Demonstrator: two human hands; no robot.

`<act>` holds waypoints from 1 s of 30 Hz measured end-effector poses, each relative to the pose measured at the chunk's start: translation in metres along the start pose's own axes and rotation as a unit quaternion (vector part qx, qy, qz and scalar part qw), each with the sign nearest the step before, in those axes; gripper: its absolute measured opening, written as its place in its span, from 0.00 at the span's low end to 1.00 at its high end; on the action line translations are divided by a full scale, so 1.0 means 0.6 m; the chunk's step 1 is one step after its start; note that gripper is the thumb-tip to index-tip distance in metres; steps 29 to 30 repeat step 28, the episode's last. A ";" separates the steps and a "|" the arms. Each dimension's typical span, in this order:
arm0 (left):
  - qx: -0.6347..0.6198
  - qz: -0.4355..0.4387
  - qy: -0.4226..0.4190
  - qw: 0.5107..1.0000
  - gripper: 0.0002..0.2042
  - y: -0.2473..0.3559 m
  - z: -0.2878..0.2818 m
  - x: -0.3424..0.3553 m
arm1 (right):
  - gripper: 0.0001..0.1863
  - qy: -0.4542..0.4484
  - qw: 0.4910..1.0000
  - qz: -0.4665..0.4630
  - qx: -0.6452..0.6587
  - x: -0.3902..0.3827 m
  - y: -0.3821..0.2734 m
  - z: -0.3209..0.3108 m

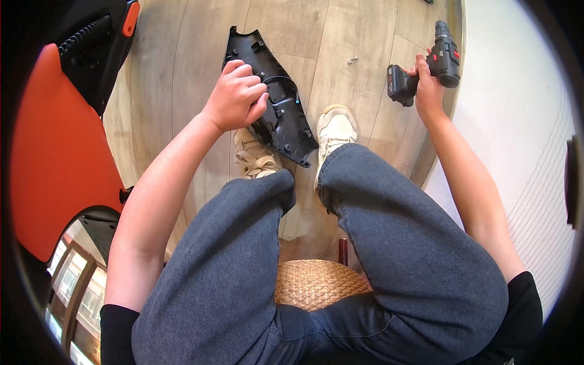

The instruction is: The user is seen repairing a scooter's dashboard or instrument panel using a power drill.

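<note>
A black plastic cover [281, 118] with its ribbed inner side up lies at a slant by my feet, its lower part over my left shoe. A thin cable and a small blue spot show on it. My left hand [239, 94] is closed in a fist over its left edge; what the curled fingers hold, if anything, is hidden. At the right, my right hand [428, 88] is wrapped round the handle of a black cordless drill [446, 58] with red details. The drill points away from me, held apart from the cover.
A few small screws [352, 59] lie on the wood-plank floor [340, 30]. To the left stands a large orange and black machine [67, 158]. A white ridged surface [517, 152] runs along the right. Beneath me is a woven stool [316, 283].
</note>
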State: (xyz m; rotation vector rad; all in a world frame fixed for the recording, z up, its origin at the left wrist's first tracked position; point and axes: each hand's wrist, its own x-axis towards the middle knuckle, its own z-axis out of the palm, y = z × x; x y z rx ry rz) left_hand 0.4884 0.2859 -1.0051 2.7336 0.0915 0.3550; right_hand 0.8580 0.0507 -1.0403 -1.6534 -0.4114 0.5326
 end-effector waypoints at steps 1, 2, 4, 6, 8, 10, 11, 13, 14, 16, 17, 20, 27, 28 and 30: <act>0.000 -0.001 -0.001 1.000 0.08 0.000 0.001 -0.002 | 0.31 0.007 0.999 0.008 -0.034 0.002 0.006 -0.005; -0.009 -0.003 0.007 1.000 0.08 0.000 0.003 -0.003 | 0.31 0.006 0.999 0.009 -0.034 0.003 0.016 -0.005; -0.019 -0.006 0.014 1.000 0.08 0.000 0.003 -0.004 | 0.32 0.037 0.997 -0.011 -0.068 0.001 0.030 -0.003; -0.017 -0.001 0.006 1.000 0.08 0.000 0.000 -0.004 | 0.32 0.033 0.997 -0.024 -0.071 0.000 0.037 -0.001; -0.016 -0.003 0.008 1.000 0.08 -0.001 0.002 -0.004 | 0.32 0.031 0.996 -0.042 -0.074 0.005 0.042 -0.005; -0.014 -0.003 0.011 1.000 0.08 -0.003 0.002 -0.003 | 0.30 0.009 0.993 -0.066 -0.098 0.003 0.048 -0.014; -0.013 -0.005 0.007 1.000 0.08 -0.003 0.001 -0.004 | 0.29 0.020 0.993 -0.017 -0.112 0.000 0.054 -0.023; -0.017 -0.005 0.004 1.000 0.08 -0.001 0.001 0.001 | 0.29 0.025 0.982 -0.068 -0.176 -0.005 0.073 -0.046; -0.011 -0.004 0.006 1.000 0.08 -0.001 -0.001 -0.001 | 0.29 0.028 0.966 -0.112 -0.232 -0.009 0.075 -0.042; -0.018 -0.011 -0.001 1.000 0.08 -0.002 -0.006 -0.008 | 0.25 0.035 0.976 -0.109 -0.186 -0.052 0.067 -0.017; -0.018 -0.013 0.000 1.000 0.07 -0.001 -0.006 -0.007 | 0.24 0.041 0.979 -0.105 -0.167 -0.070 0.059 -0.010; -0.030 -0.013 0.014 0.999 0.07 0.000 0.000 -0.003 | 0.25 0.054 0.981 -0.087 -0.167 -0.091 0.055 -0.015; -0.030 -0.017 0.011 0.999 0.08 -0.003 -0.003 0.002 | 0.37 0.052 0.969 -0.084 -0.226 -0.105 0.053 -0.019; -0.036 -0.020 0.004 0.999 0.08 -0.006 -0.005 0.000 | 0.40 0.029 0.981 -0.025 -0.188 -0.121 0.051 -0.016; -0.036 -0.020 0.004 0.999 0.08 -0.006 -0.005 0.000 | 0.40 0.029 0.981 -0.025 -0.188 -0.121 0.051 -0.016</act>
